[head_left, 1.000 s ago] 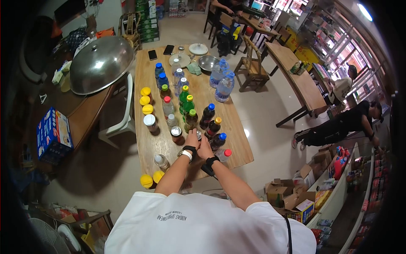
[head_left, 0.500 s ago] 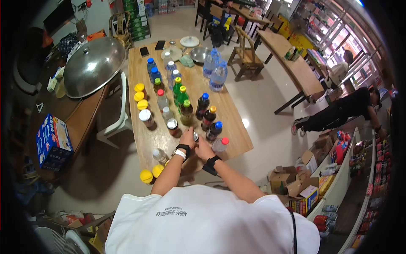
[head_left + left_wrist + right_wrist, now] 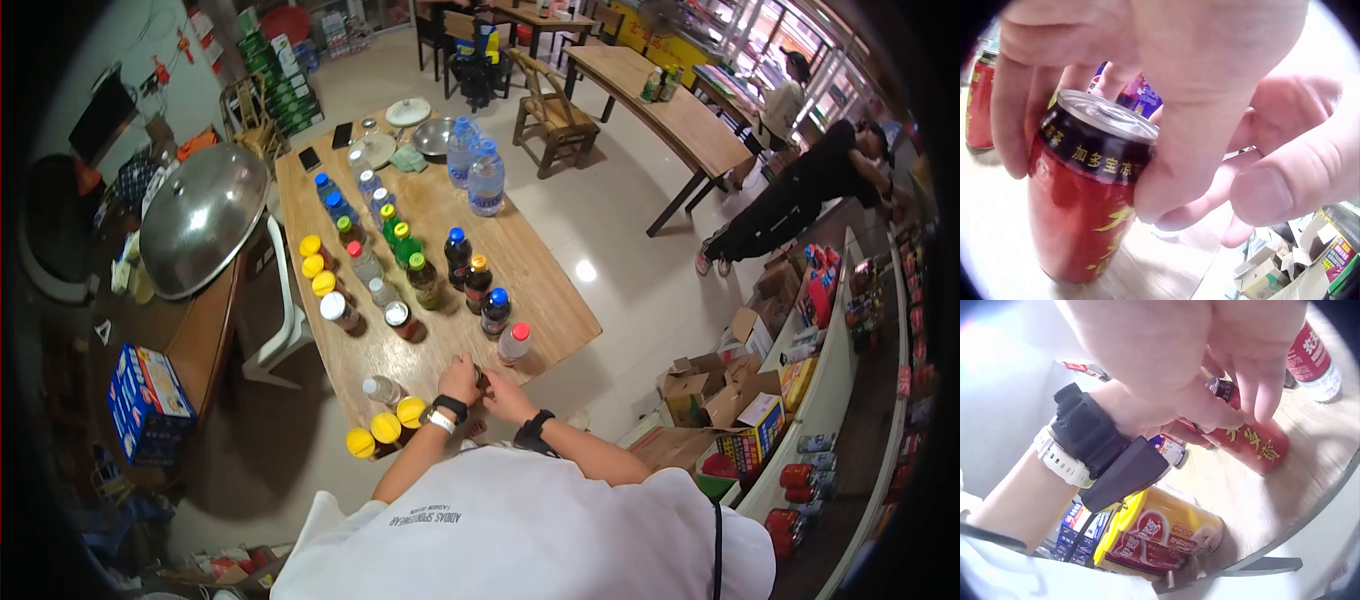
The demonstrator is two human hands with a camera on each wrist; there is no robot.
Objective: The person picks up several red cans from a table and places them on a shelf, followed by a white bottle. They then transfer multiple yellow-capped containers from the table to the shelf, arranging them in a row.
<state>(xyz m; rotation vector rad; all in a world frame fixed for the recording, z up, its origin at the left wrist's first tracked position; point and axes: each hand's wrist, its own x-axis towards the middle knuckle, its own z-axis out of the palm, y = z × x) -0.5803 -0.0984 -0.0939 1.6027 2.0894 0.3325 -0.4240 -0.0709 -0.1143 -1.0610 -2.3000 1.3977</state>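
Observation:
A red drink can [image 3: 1082, 206] with a black band and silver top stands upright or slightly tilted on the wooden table [image 3: 560, 310], near its front edge. My left hand [image 3: 460, 382] grips it round the top, thumb on one side and fingers on the other. Close beside it is my right hand [image 3: 510, 402], its fingers loosely extended next to the left thumb and the can's side. In the right wrist view, the right fingers [image 3: 1266, 394] overlap the can. A clear bottle with a red cap [image 3: 515, 342] is just beyond the right hand.
Several yellow-lidded cans [image 3: 385, 428] and a clear bottle [image 3: 380, 390] stand left of my hands. Rows of bottles [image 3: 400, 250] fill the table's middle; large water bottles [image 3: 486, 180] stand farther back. A white chair [image 3: 280, 310] is at the left, cardboard boxes [image 3: 690, 385] at the right.
Both hands have moved with the can toward me and the table's front edge, away from the dark bottles. The head view has shifted, and a third front yellow lid shows beside the left wrist.

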